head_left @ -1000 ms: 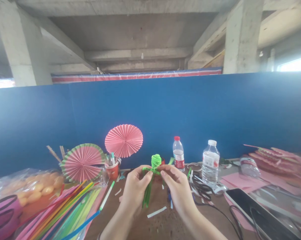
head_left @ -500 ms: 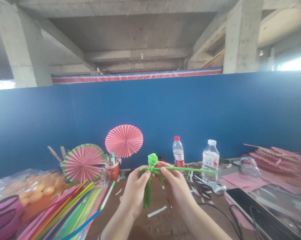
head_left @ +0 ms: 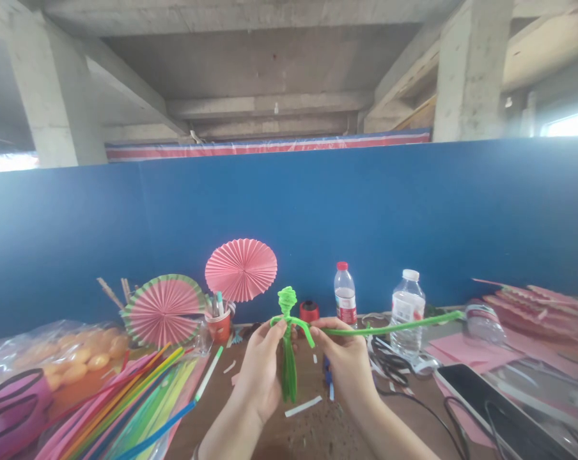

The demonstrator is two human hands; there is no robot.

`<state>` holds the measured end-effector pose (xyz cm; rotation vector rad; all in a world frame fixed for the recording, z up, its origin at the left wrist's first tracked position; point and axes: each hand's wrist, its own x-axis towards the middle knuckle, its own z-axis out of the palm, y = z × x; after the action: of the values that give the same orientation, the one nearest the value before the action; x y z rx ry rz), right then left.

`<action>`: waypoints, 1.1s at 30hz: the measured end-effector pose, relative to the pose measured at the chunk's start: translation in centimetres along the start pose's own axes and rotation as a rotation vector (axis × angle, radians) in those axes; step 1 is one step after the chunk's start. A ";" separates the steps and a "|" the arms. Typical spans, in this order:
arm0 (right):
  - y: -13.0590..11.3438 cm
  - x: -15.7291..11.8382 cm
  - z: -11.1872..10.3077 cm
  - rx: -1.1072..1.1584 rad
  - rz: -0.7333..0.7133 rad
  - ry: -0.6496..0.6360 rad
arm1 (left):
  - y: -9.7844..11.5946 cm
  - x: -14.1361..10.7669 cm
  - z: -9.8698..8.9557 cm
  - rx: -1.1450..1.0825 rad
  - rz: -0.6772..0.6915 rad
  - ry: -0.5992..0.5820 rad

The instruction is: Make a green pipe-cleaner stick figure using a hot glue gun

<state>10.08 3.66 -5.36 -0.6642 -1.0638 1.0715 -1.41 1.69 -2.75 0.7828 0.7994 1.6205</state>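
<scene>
Between my hands is a green pipe-cleaner figure [head_left: 289, 364], with a coiled round head, bent arms and several stems hanging down as a body. My left hand [head_left: 260, 367] pinches it just below the head, at its arm. A long green pipe cleaner [head_left: 404, 326] runs out to the right, its near end pinched between the thumb and fingers of my right hand [head_left: 344, 354]. That pipe cleaner stretches across in front of the clear bottle. Whether its near end joins the figure is hidden by my fingers.
Coloured pipe cleaners [head_left: 149, 396] lie at the left, near a bag of orange balls [head_left: 73, 358]. Pink pleated fans [head_left: 241, 269] and a pen cup [head_left: 218, 327] stand behind. At the right are a red-capped bottle [head_left: 345, 297], a white-capped bottle [head_left: 407, 313], cables [head_left: 392, 364] and a phone [head_left: 490, 402].
My right hand has moved a little right, away from the figure, with the long pipe cleaner. Its far end now reaches farther right and higher. The figure's right arm shows more fully.
</scene>
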 end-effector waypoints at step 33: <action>-3.7 0.2 -1.3 -0.796 -0.519 -0.648 | 2.1 0.2 -1.9 1.299 0.048 -0.289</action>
<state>12.67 2.59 -2.61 -0.6017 -2.1391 0.3639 -4.08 1.37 -2.04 1.8720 1.6140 0.8190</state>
